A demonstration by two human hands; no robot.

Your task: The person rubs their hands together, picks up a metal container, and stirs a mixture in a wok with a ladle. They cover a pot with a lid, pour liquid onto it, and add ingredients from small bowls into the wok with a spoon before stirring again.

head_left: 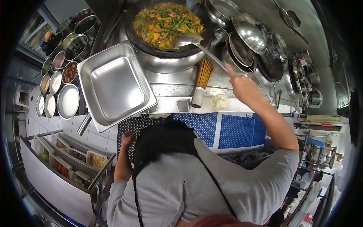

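My right hand [244, 87] is closed around the metal handle of a wok ladle [211, 56], its index finger stretched along the handle. The ladle's head rests in a large black wok [130, 32], at the edge of a stew of green beans and orange pumpkin chunks [168, 22]. Down by my left side is my left hand [128, 137], its fingers curled; whether anything is inside them is hidden. Nearest to that hand stands a deep rectangular steel pan [113, 81], with nothing in it. A metal handle [84, 125] sticks out from under the pan.
A bamboo wok brush [202, 81] and a crumpled pale cloth [218, 102] lie before the wok. Several seasoning bowls [69, 99] stand at left. Pots and a domed lid [249, 33] are stacked at right. An open drawer [56, 166] holds cut vegetables behind my left side.
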